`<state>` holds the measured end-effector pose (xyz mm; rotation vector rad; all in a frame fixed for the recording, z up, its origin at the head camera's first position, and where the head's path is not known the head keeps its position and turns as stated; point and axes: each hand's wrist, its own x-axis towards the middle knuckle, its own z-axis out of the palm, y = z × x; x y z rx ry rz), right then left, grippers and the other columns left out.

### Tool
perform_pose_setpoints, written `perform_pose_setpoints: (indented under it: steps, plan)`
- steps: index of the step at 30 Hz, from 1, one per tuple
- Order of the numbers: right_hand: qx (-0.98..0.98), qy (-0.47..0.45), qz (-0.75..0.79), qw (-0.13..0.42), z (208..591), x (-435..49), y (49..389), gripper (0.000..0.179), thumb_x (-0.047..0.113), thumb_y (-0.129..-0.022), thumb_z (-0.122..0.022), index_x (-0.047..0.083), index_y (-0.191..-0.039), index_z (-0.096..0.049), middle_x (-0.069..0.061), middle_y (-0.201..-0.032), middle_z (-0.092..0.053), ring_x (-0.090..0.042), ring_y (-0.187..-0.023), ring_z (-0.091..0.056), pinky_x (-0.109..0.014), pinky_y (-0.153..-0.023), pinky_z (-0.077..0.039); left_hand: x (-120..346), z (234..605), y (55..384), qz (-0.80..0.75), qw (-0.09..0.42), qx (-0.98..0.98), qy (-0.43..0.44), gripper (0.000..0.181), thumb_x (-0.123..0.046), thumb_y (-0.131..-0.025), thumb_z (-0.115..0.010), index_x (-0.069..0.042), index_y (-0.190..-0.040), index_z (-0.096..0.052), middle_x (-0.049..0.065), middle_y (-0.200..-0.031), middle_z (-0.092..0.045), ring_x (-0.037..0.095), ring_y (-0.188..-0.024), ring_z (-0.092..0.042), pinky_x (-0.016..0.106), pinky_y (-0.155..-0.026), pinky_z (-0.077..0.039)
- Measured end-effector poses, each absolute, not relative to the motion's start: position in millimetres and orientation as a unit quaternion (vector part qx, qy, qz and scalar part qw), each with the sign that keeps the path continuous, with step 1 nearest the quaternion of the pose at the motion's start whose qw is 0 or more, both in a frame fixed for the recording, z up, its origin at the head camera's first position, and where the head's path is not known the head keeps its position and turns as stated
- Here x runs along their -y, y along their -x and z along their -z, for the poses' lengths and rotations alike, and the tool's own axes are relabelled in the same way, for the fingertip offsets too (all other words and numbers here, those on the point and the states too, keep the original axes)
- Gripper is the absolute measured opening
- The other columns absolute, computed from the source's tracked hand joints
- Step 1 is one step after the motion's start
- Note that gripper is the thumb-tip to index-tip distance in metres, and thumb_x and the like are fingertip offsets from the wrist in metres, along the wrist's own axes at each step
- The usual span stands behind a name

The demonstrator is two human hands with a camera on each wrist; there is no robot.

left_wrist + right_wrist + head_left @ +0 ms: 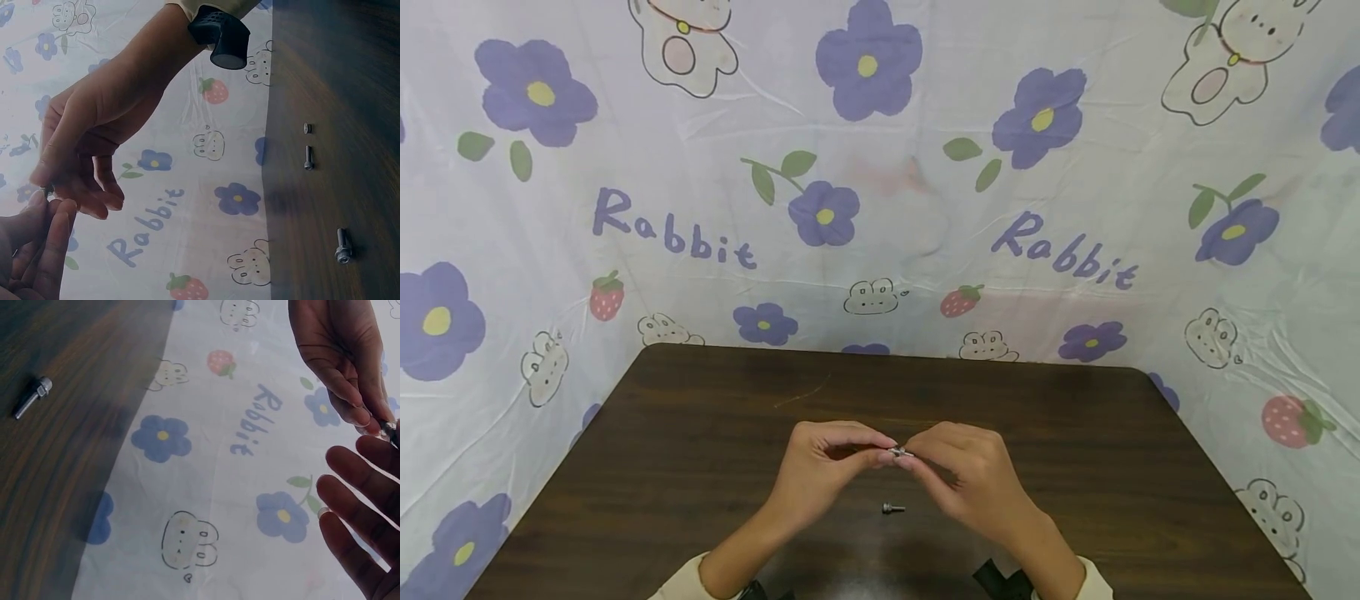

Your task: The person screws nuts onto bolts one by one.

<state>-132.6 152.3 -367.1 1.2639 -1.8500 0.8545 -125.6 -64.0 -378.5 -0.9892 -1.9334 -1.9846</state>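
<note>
Between both hands, above the dark table (715,467), is a small shiny metal screw (901,452), mostly covered by fingertips. My left hand (820,467) pinches its left end with thumb and index finger. From the other side my right hand (977,467) pinches its right end, and the fingertips of the two hands nearly meet. In the right wrist view, the other fingers (359,494) of the right hand are spread. Below the hands on the table lies a bolt (892,508) with a nut on it, also seen in the left wrist view (343,247).
In the left wrist view a loose nut (307,128) and a thin screw (309,157) lie on the table; the right hand hides them in the head view. A black strap (1002,581) is by the right wrist. Patterned cloth (880,167) hangs behind the table.
</note>
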Motion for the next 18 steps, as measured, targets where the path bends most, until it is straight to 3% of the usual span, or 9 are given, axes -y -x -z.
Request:
perform_pose_setpoints:
  steps: [10, 18]
  plan:
    - [0.733, -0.476, -0.335, 0.351, 365.7, -153.5, 131.5, 0.027, 0.029, -0.101, -0.067, 0.004, -0.11, -0.073, -0.004, -0.097, -0.076, -0.013, -0.08, -0.073, -0.027, -0.067, -0.059, 64.5, 376.4, 126.7, 0.673, 0.101, 0.66, 0.318, 0.01, -0.002, -0.088, -0.077, -0.002, -0.098, -0.08, 0.009, -0.093, -0.077, 0.022, -0.08, -0.075, 0.039, -0.068, -0.062]
    - [0.723, -0.487, -0.334, 0.358, 363.8, -153.5, 132.0, 0.015, 0.02, -0.098, -0.07, 0.006, -0.103, -0.074, -0.002, -0.092, -0.076, -0.013, -0.08, -0.073, -0.026, -0.07, -0.059, 65.2, 376.0, 126.2, 0.677, 0.097, 0.659, 0.314, 0.01, -0.002, -0.088, -0.078, -0.001, -0.098, -0.08, 0.009, -0.093, -0.077, 0.022, -0.079, -0.075, 0.039, -0.069, -0.062]
